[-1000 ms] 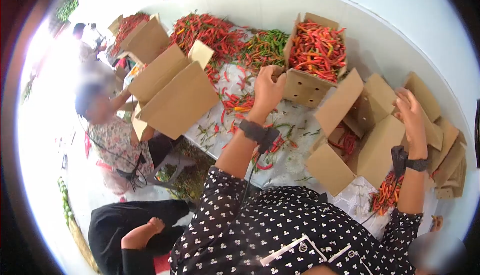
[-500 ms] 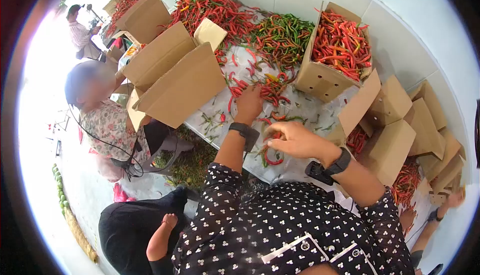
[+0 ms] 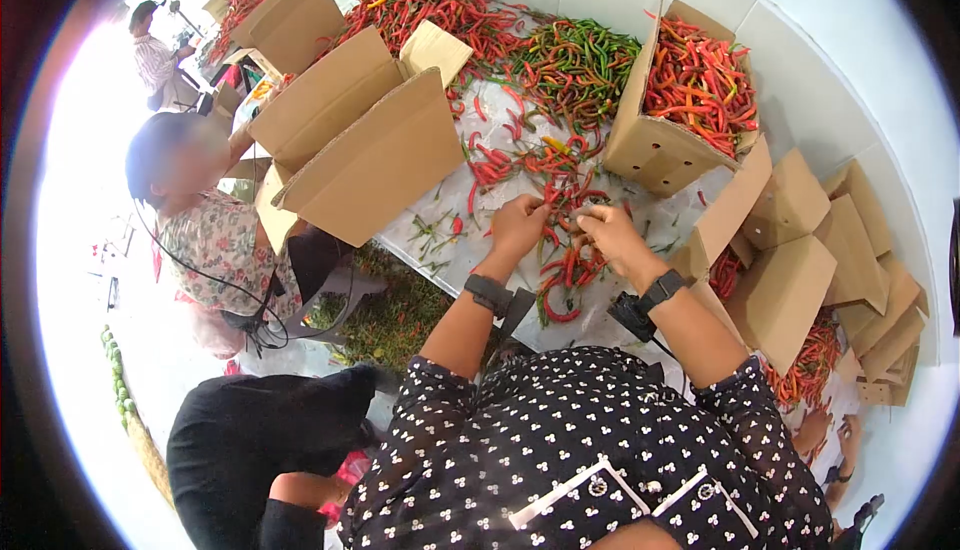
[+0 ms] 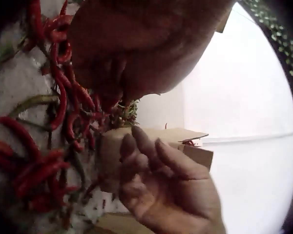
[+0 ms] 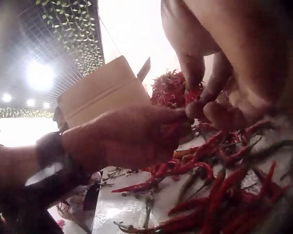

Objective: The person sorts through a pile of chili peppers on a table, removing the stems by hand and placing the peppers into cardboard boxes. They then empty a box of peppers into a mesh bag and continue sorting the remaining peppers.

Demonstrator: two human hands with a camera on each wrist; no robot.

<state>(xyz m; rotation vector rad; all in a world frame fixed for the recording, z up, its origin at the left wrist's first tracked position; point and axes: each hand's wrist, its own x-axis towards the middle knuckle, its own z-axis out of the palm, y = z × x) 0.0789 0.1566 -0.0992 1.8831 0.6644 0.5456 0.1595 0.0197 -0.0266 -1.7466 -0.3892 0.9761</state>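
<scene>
My left hand is low over the scattered red chili peppers on the pale table sheet. Its fingers curl around a red chili, a bit of which shows between them in the right wrist view. Facing it, my right hand has its fingers loosely bent, tips close to the left fingertips. In the left wrist view no pepper shows between the right hand's fingers. Loose chilies and a few green ones lie below both hands.
A carton heaped with red chilies stands at the back right, beside a green chili pile and a large red pile. Open cartons crowd the right. At left, a seated person is beside another open carton.
My right hand came from the cartons at right to the loose chilies. The left hand moved from the full carton's edge down to the chilies, then nearer the right hand.
</scene>
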